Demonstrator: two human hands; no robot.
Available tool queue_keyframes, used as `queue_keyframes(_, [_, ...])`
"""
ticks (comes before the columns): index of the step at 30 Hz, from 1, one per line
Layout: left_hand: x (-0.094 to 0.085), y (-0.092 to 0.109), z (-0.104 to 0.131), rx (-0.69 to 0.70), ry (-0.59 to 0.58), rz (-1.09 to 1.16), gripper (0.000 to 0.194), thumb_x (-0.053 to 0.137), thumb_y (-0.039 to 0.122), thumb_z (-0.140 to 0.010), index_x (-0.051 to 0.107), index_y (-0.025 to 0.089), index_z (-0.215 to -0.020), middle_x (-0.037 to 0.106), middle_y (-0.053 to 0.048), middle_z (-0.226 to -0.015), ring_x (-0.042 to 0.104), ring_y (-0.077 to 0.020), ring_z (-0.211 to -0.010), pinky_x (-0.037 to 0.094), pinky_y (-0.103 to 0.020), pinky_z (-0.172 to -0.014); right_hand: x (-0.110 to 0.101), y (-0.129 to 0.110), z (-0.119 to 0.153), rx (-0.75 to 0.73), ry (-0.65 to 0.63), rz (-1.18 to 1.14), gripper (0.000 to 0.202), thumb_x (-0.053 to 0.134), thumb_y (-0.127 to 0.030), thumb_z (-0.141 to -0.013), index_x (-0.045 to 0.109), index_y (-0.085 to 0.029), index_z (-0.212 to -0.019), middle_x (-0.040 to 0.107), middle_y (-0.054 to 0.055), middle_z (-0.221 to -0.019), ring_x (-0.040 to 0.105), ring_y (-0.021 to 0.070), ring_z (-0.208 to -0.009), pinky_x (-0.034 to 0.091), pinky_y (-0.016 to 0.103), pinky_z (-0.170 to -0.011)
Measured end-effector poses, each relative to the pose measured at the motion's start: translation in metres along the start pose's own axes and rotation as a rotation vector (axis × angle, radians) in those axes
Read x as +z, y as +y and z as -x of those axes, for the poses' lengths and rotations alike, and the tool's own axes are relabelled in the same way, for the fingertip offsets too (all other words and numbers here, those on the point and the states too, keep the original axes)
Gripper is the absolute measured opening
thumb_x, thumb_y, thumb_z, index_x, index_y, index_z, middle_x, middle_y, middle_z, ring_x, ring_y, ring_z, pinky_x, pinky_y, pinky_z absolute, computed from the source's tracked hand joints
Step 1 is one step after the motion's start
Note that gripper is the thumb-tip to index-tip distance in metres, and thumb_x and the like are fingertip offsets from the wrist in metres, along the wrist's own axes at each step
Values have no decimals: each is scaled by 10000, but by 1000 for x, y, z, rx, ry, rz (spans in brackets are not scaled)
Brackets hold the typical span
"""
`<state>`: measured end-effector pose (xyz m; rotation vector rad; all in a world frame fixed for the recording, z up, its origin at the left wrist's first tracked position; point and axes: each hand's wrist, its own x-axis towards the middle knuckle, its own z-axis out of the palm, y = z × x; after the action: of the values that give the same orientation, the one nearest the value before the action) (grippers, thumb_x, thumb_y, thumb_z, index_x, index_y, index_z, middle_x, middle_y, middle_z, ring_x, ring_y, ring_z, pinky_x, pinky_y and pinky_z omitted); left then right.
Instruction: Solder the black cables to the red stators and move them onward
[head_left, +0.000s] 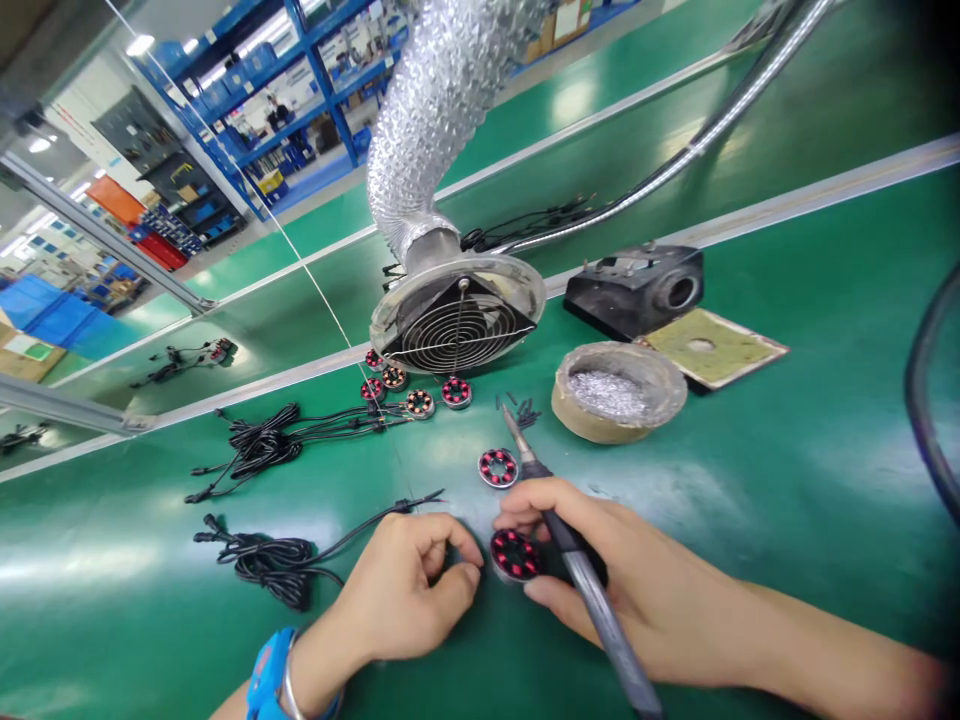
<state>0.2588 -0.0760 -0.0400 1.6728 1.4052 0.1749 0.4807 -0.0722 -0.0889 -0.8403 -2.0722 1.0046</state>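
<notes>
Left hand: curled (421, 583), thumb tip and index fingertip brought together, just left of the nearest stator coil; nothing shows between them.
Right hand: closed (600, 570) around the dark handle of a soldering iron (581, 570), with thumb and fingertips also at the sides of the nearest stator coil (515, 555).
Soldering iron: one, its tip pointing far and slightly left.
Stator coils: seven ring-shaped ones; one at the right hand, one just beyond it (498, 467), five grouped farther left (420, 403).
Cable bundles: two black ones on the near worktop (405, 660), at left, one farther (262, 440), one nearer (277, 565).
Black tubing pieces: a small pile (527, 413), too blurred to count.
Round bowl: one (619, 392), right of the pile, holding silvery material.
Fume extractor hood: one (459, 315), beyond the coils.
Left arm: reaches in from near left, blue wristband (271, 675) at the wrist.
Right arm: reaches in from near right, back of the hand upward.
</notes>
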Motion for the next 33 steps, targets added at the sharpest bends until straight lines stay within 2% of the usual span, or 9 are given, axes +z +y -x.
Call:
queue_keyframes(5, [8, -2, 6, 156, 76, -53, 61, 656, 231, -801, 642, 173, -789, 232, 115, -476, 233, -69, -431, 199, -225, -452, -1, -2, -1, 36, 2, -23, 436, 537, -124, -814, 370, -251, -1197, 620, -2, -905, 632, 145, -752, 519, 256, -660])
queue_keyframes(10, [14, -15, 6, 629, 268, -338, 134, 593, 189, -877, 679, 202, -980, 601, 24, -610, 488, -106, -517, 315, -256, -545, 3, -3, -1, -36, 71, 33, 444, 565, -96, -756, 424, -226, -1157, 625, 21, -920, 630, 154, -772, 525, 252, -675])
queue_keyframes(12, [15, -19, 4, 763, 330, -464, 176, 544, 141, -891, 669, 205, -997, 634, 7, -620, 509, -122, -520, 298, -280, -548, 5, -3, -1, -54, 91, 51, 419, 572, -106, -755, 437, -223, -1135, 620, 13, -885, 620, 151, -742, 522, 249, -660])
queue_keyframes(16, [18, -21, 4, 826, 412, -568, 199, 484, 70, -865, 632, 180, -938, 614, 5, -590, 479, -130, -491, 262, -297, -530, 8, -4, 1, -95, 160, 104, 392, 570, -144, -785, 439, -220, -1147, 628, 27, -913, 621, 162, -759, 523, 268, -680])
queue_keyframes(20, [24, -12, 12, 566, 339, -398, 160, 471, 107, -875, 610, 183, -851, 611, -3, -630, 472, -120, -521, 288, -271, -544, 10, -5, 0, -126, 243, 178, 319, 535, -131, -814, 440, -226, -1103, 634, 27, -882, 596, 176, -740, 507, 284, -664])
queue_keyframes(23, [19, -4, 16, 61, 40, 83, 193, 563, 322, -889, 586, 179, -761, 413, 59, -504, 340, -93, -460, 239, -232, -476, 8, -2, -1, -163, 267, 210, 286, 503, -98, -822, 438, -229, -1067, 632, 25, -871, 575, 176, -732, 499, 278, -662])
queue_keyframes(25, [10, -1, 13, -130, -129, 366, 352, 665, 495, -798, 559, 172, -710, 344, 79, -491, 266, -78, -453, 193, -223, -455, 7, 0, -1, -169, 277, 213, 307, 514, -97, -809, 441, -221, -1081, 635, 36, -900, 574, 179, -749, 500, 280, -672])
queue_keyframes(30, [-10, -2, -5, -40, -10, 368, 523, 555, 635, -823, 606, 140, -662, 419, 33, -559, 305, -94, -536, 206, -233, -504, 7, -2, -1, -189, 209, 156, 339, 510, -74, -787, 449, -215, -1089, 611, 21, -847, 568, 171, -733, 489, 264, -659])
queue_keyframes(33, [-10, -4, -10, -48, -105, 273, 502, 516, 580, -877, 652, 131, -698, 407, 36, -549, 316, -101, -542, 215, -240, -510, 9, -4, 0, -199, 144, 118, 382, 513, -48, -769, 456, -220, -1105, 624, 25, -873, 586, 169, -765, 494, 254, -674])
